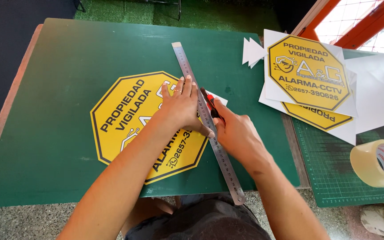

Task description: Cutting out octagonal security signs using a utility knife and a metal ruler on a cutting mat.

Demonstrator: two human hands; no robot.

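L hand fingers flat on steel ruler; R hand grips red cutter by glossy yellow octagon sign.

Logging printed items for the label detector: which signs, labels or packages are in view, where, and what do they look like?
Octagonal sign: on the green table, under the left hand and steel ruler; yellow, black border and print.
Second octagonal sign: top of the stack at right; yellow and black on an untrimmed white sheet.
Tape roll: right edge, on the cutting mat; clear, with a red-and-white core label.
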